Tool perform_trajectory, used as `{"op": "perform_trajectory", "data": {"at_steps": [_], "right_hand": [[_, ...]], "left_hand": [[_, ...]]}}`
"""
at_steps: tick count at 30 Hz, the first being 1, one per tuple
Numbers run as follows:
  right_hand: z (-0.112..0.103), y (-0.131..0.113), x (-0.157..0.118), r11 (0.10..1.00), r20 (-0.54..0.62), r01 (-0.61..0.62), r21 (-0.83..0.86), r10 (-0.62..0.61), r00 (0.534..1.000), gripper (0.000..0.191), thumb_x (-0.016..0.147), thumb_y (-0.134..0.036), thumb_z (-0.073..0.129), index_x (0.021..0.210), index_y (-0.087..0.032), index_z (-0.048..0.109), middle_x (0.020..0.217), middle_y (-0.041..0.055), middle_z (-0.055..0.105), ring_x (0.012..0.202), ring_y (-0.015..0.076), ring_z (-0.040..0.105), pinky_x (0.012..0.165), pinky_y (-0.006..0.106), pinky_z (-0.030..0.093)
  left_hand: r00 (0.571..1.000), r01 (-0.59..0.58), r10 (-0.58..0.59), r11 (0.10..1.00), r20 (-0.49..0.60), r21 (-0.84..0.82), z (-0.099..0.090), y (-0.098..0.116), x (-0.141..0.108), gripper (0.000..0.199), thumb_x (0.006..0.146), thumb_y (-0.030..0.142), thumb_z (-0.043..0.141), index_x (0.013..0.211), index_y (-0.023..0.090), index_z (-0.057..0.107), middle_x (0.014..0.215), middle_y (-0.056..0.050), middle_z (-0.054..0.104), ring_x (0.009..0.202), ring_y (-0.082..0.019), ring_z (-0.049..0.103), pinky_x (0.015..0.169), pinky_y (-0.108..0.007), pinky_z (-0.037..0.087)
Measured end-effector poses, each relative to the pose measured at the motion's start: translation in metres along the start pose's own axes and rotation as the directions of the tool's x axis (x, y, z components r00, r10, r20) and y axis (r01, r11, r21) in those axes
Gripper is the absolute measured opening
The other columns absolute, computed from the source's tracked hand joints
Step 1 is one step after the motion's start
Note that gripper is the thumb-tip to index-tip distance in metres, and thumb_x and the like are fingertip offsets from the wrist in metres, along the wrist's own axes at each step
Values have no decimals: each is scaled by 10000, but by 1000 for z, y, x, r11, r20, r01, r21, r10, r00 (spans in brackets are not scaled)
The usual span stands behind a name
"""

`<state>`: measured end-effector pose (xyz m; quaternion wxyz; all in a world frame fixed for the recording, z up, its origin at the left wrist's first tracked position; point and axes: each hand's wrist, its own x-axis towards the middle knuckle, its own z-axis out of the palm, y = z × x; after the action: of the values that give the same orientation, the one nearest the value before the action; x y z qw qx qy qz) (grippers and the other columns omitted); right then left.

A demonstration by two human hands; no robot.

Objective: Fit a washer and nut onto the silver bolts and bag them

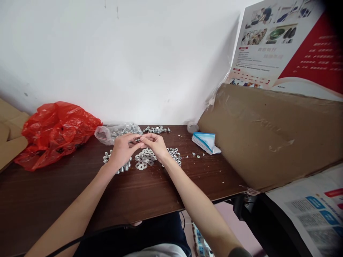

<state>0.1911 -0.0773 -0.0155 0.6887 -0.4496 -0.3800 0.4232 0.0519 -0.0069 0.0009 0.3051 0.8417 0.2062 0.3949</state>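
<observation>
Both hands meet above the piles of hardware, holding a small metal bolt [137, 140] between their fingertips. My left hand [123, 147] pinches one end of it. The fingers of my right hand [157, 144] close on the other end; whether a nut or washer is on it I cannot make out. Below and partly behind my left hand stand several bolts [122, 168]. A heap of flat washers [144, 157] lies between the wrists. Several nuts [175, 156] are spread beside my right wrist, which hides some of them.
Behind the hands lie a clear bag of hardware [120, 131] and a pile of assembled-looking bolts [157, 130]. A red plastic bag [57, 132] is at left. To the right are a blue-and-white packet [204, 142], a round clear container [192, 127] and a large cardboard sheet [276, 135].
</observation>
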Motion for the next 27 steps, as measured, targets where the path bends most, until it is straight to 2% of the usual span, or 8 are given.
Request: {"op": "perform_trajectory", "data": {"at_steps": [3, 6, 14, 17, 20, 23, 27], "right_hand": [[-3, -3, 0, 999, 56, -39, -1, 39, 998, 236, 667, -327, 799, 778, -162, 672, 689, 19, 678, 629, 123, 637, 717, 308, 569], [-7, -9, 0, 997, 103, -61, -36, 64, 993, 171, 683, -277, 783, 775, -175, 683, 701, 25, 685, 615, 116, 623, 675, 292, 554], [-13, -14, -1, 998, 126, -49, -33, 53, 991, 145, 657, -209, 768, 771, -187, 681, 718, 10, 668, 642, 117, 608, 700, 306, 523], [-18, -15, 1, 1000, 75, -8, -5, 8, 997, 178, 619, -179, 776, 766, -185, 676, 704, -7, 656, 643, 110, 598, 705, 297, 508], [-24, -14, 3, 999, -31, 21, 33, -20, 999, 168, 606, -179, 786, 730, -175, 673, 698, -8, 649, 665, 106, 591, 702, 278, 488], [-29, -11, 6, 997, -136, -24, 67, 33, 990, 126, 619, -186, 781, 686, -164, 676, 713, 8, 661, 650, 90, 563, 653, 244, 462], [-34, -9, 9, 975, -183, -103, 195, 139, 973, 102, 649, -156, 765, 687, -153, 670, 691, 14, 670, 590, 67, 532, 567, 197, 443]], "left_hand": [[1000, 8, -8, 1000, -9, 9, 0, 0, 0, 218, 783, 314, 667, 955, 194, 729, 885, -47, 710, 746, -153, 636, 650, -266, 555], [1000, 8, -8, 1000, -7, 14, -1, 1, 1, 205, 786, 319, 666, 938, 198, 733, 880, -47, 717, 768, -164, 652, 653, -269, 550], [997, 68, -68, 998, 34, 13, -5, 7, 1, 152, 773, 309, 680, 877, 199, 695, 832, -25, 729, 763, -165, 676, 703, -292, 562], [997, 74, -76, 995, 25, 60, -6, 3, 1, 161, 766, 305, 706, 877, 191, 675, 820, -23, 721, 726, -161, 664, 691, -293, 546], [999, 14, -21, 990, 49, 143, -7, -3, 1, 169, 779, 303, 711, 899, 192, 668, 823, -16, 702, 700, -150, 627, 677, -288, 515], [994, -70, 47, 966, 97, 250, -7, -9, 0, 170, 801, 324, 699, 918, 203, 673, 826, -10, 666, 696, -148, 578, 673, -290, 478], [984, -132, 80, 928, 162, 348, -8, -9, 0, 171, 838, 337, 659, 944, 206, 686, 880, -31, 647, 770, -174, 565, 718, -315, 457]]}}
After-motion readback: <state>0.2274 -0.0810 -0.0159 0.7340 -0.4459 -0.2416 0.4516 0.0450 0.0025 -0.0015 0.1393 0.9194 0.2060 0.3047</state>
